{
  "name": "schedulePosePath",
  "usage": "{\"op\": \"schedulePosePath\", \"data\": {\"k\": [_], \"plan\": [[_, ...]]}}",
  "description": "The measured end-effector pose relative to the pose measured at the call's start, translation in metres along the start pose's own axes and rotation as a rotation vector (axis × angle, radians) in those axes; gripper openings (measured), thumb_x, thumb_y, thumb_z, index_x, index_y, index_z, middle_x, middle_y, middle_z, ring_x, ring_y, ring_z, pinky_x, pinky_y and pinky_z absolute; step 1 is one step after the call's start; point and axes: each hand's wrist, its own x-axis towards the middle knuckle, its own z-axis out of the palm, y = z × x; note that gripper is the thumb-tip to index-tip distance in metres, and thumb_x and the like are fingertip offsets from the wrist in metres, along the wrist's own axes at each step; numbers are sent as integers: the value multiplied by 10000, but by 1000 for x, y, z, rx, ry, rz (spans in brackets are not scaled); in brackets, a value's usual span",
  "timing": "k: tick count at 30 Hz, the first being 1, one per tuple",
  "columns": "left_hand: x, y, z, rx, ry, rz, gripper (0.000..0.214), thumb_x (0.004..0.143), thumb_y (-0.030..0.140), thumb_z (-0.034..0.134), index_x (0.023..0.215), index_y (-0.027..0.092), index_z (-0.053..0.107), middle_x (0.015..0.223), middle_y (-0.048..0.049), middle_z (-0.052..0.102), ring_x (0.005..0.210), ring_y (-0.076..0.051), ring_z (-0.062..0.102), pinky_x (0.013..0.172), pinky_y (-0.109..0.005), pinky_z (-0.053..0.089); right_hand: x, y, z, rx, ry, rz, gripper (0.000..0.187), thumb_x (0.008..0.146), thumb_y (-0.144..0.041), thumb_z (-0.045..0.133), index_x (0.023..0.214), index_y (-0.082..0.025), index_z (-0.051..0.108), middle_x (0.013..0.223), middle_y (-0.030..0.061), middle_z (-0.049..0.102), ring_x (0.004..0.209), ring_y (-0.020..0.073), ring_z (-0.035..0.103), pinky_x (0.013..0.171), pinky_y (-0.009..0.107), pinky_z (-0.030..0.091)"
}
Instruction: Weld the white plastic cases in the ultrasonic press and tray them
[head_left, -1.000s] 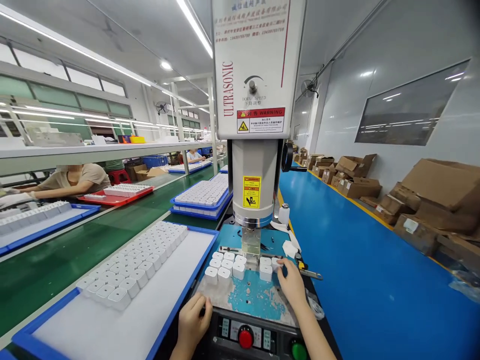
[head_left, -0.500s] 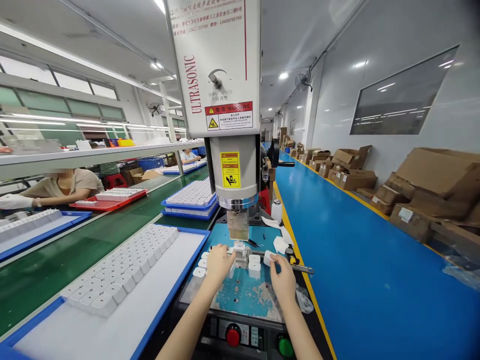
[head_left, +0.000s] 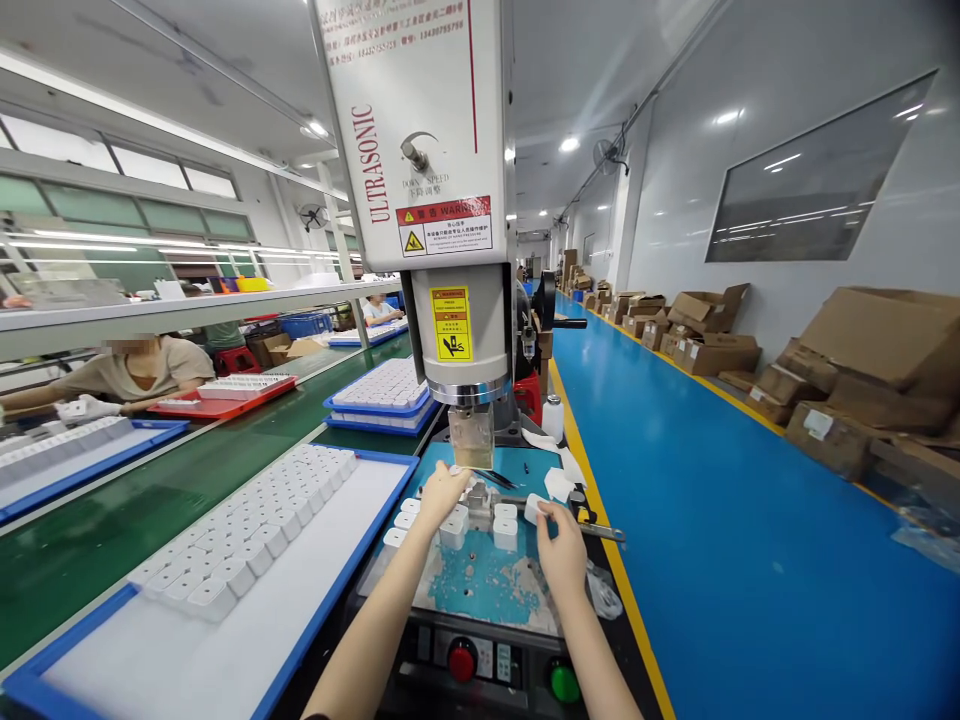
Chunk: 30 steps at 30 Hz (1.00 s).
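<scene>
My left hand (head_left: pixel 444 494) is closed at the fixture below the press head, with a bit of a white plastic housing (head_left: pixel 456 470) showing at its fingertips; the fingers hide most of it. The metal fixture (head_left: pixel 478 503) sits just right of that hand. My right hand (head_left: pixel 562 548) pinches another white plastic housing (head_left: pixel 533 508) over the right side of the blue work plate (head_left: pixel 480 580). Between the hands stand a couple of white housings (head_left: pixel 505 534). More white housings (head_left: pixel 403 522) lie beside and under my left forearm. Above the fixture hangs the clear block-shaped press head (head_left: pixel 472 437).
A blue tray (head_left: pixel 300 600) with rows of white housings lies at left on the green conveyor (head_left: pixel 60 550). Black tweezers (head_left: pixel 501 478) and a white bottle (head_left: pixel 553 418) are behind the fixture. Red (head_left: pixel 462 660) and green buttons (head_left: pixel 564 682) sit in front. A co-worker (head_left: pixel 150 370) works across the conveyor.
My left hand has moved up and back at the fixture, and the white housing seen on it before is now off it, at my fingertips. My right hand keeps its housing, nearly still.
</scene>
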Motion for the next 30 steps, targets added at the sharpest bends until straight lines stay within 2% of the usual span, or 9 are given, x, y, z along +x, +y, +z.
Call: {"op": "schedulePosePath", "data": {"k": [4, 7, 10, 12, 17, 22, 25, 28, 30], "plan": [[-28, -16, -16, -1, 91, -50, 450, 829, 536, 415, 1076, 161, 459, 810, -98, 685, 767, -263, 652, 631, -299, 401, 0, 5, 3, -1, 28, -12, 289, 904, -372, 404, 973, -201, 626, 1079, 99, 638, 1033, 249, 575, 839, 359, 479], [-59, -31, -15, -49, 192, -16, 411, 781, 532, 489, 1032, 210, 439, 798, -54, 683, 778, -254, 654, 669, -312, 416, 0, 8, 4, -9, 38, -9, 290, 898, -378, 411, 972, -206, 632, 1076, 95, 643, 1029, 252, 577, 835, 361, 482], [-87, -46, -6, -50, 289, 96, 325, 732, 473, 553, 924, 228, 459, 855, -40, 684, 844, -238, 650, 869, -375, 407, -1, 7, 3, -9, 43, -13, 298, 897, -381, 412, 975, -204, 639, 1074, 99, 646, 1021, 255, 583, 853, 375, 477], [-100, -54, 2, 0, 309, 185, 279, 727, 436, 561, 888, 222, 484, 885, -44, 681, 892, -241, 641, 1004, -443, 318, -1, 5, 2, -4, 55, -32, 301, 894, -384, 420, 974, -201, 645, 1081, 106, 646, 1041, 261, 578, 878, 389, 468], [-107, -70, 18, 145, 330, 340, 271, 756, 404, 567, 942, 207, 577, 1187, -116, 616, 1242, -333, 448, 1061, -604, 162, 4, -8, 0, 73, 69, -71, 289, 883, -380, 443, 976, -194, 643, 1118, 112, 644, 1108, 257, 556, 924, 397, 452], [-102, -77, 25, 223, 377, 392, 278, 764, 391, 580, 962, 198, 612, 1324, -147, 517, 1320, -374, 337, 1047, -624, 198, 29, -35, 12, 23, -145, -45, 283, 866, -343, 416, 1003, -226, 634, 1165, 79, 637, 1069, 242, 591, 842, 355, 483], [-102, -80, 26, 235, 414, 427, 322, 796, 374, 553, 1057, 191, 595, 1334, -161, 500, 1341, -366, 306, 1052, -619, 206, 44, -47, 28, -49, -304, -56, 259, 836, -276, 428, 976, -261, 645, 1060, 31, 682, 959, 223, 637, 759, 313, 490], [-106, -89, 27, 214, 452, 471, 419, 814, 363, 540, 1200, 201, 531, 1324, -153, 504, 1331, -358, 322, 1040, -621, 238, 51, -52, 45, -74, -370, -66, 234, 813, -240, 449, 925, -262, 654, 930, 16, 705, 861, 215, 657, 692, 283, 478], [-110, -100, 27, 169, 480, 494, 390, 829, 336, 528, 1200, 216, 527, 1314, -132, 508, 1310, -340, 353, 1033, -589, 284, 52, -52, 54, -95, -397, -57, 237, 817, -246, 449, 937, -251, 653, 891, 26, 704, 824, 219, 660, 652, 277, 468]]}}
